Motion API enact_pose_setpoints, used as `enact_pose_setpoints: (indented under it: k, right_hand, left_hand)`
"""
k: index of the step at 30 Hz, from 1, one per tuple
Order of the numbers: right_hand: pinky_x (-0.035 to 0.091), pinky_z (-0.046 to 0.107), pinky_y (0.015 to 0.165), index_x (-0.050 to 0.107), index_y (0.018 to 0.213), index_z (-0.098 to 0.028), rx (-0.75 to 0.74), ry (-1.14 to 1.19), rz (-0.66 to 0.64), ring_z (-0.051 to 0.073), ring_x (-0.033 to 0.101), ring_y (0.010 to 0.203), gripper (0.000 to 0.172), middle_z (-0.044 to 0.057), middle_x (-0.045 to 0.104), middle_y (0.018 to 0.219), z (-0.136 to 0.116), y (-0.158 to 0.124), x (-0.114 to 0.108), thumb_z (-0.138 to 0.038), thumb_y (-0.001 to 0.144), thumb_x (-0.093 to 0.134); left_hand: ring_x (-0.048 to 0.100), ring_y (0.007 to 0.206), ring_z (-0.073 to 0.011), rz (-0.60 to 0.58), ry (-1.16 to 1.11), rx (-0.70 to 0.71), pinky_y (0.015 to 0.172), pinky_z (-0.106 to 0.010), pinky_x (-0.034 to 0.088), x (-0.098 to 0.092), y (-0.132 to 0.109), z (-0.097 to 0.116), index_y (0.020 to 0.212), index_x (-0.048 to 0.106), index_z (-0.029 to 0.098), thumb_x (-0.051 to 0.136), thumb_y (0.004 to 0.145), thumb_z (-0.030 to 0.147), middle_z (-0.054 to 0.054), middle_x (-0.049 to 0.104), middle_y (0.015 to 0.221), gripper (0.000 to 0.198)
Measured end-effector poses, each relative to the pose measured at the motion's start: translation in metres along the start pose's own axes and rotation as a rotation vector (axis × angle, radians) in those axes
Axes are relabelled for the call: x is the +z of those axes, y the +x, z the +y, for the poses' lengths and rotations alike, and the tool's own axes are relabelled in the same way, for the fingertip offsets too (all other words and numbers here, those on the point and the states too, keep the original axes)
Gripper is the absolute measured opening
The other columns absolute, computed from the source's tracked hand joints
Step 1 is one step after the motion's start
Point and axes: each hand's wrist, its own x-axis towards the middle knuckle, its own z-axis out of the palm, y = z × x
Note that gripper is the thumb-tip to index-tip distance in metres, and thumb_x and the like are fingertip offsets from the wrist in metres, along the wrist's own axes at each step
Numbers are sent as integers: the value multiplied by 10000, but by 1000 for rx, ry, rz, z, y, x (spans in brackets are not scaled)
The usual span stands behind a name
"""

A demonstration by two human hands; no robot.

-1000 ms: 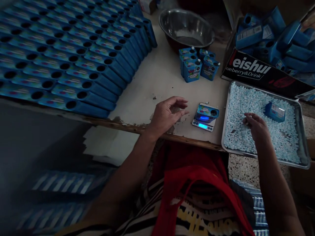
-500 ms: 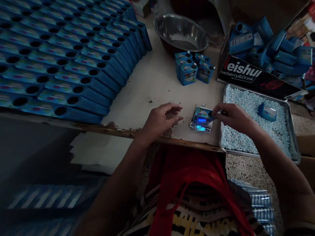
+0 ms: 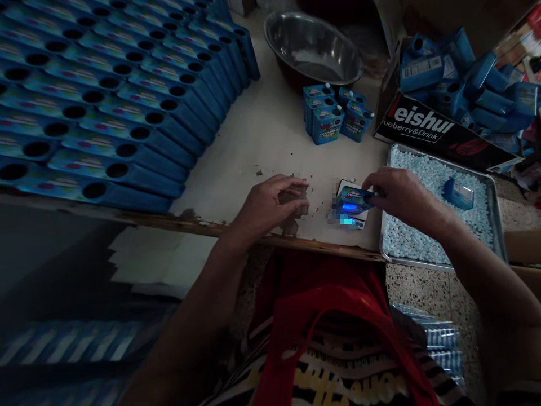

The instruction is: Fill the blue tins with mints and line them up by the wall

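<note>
— What's different from a second ago?

— The right hand (image 3: 397, 192) was out over the steel tray of pale blue pellets (image 3: 494, 225), fingers loose above the heap. Now it has come across to the small blue printed box (image 3: 353, 198) lying on the little pocket scale with the glowing blue display (image 3: 347, 217), and its fingertips are pinched at the box's round opening on the right end

— Is it grasping something?

— The fingers are closed together at the hole, touching the box; whether pellets sit between them I cannot tell, it is too small and dim

— And the left hand (image 3: 270, 204)?

— It has hardly moved. It rests on the chipped white bench (image 3: 262, 141) just left of the scale, fingers curled toward the thumb, grasping nothing I can make out

— How does the box look?

— Flat on its back on the scale, near the bench's front edge, between the two hands. Bright blue card with a colourful label, its dark hole at the right end. The scale's readout is blurred

— Around it?

— Rows of like blue boxes (image 3: 127, 101) lying far left, a few upright capped ones (image 3: 336, 115) behind, a metal bowl (image 3: 313, 48) beyond them
</note>
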Motion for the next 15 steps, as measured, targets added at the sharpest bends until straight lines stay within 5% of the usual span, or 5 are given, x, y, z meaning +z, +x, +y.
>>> enact_pose_setpoints:
  k: [4,7,9,13,15]
  right_hand:
    - [473,321,769,853,1060,-228,-5,136,134,193,675,821,257,54,768,949,13,-9,1,-111,873,721]
    - [479,361,774,841,1031,-243,143,91,212,225,678,808,163,63,762,895,48,-34,10,-193,929,723]
    - [486,389,765,835,1064,-238,273,3,147,264,685,823,157,92,777,920,76,-58,28,-245,926,761]
    - [546,507,932,729,1446,-184,317,-122,-39,439,672,1227,578,222,740,1400,108,-102,84,-282,882,807]
    - [532,551,991,689,1502,-192,340,-186,-10,470,629,1321,585,233,674,1508,110,-111,106,-281,925,736]
  left_hand:
    - [797,1041,-286,32,1,37,985,-423,663,-1,3,-8,1192,838,285,834,857,443,-81,800,1270,370]
    - [797,1040,-285,47,-6,37,997,-423,662,-2,4,-11,1184,838,290,859,857,467,-80,808,1254,372]
    - [795,1059,-285,50,-11,29,1023,-424,657,-4,4,-12,1184,837,282,868,860,481,-84,814,1242,381]
    - [793,1069,-278,28,-3,34,1045,-416,651,-2,10,-8,1182,839,285,858,883,462,-78,824,1218,347]
    - [790,1065,-276,10,3,49,1039,-419,652,3,14,-3,1201,839,268,845,886,426,-85,825,1222,353]
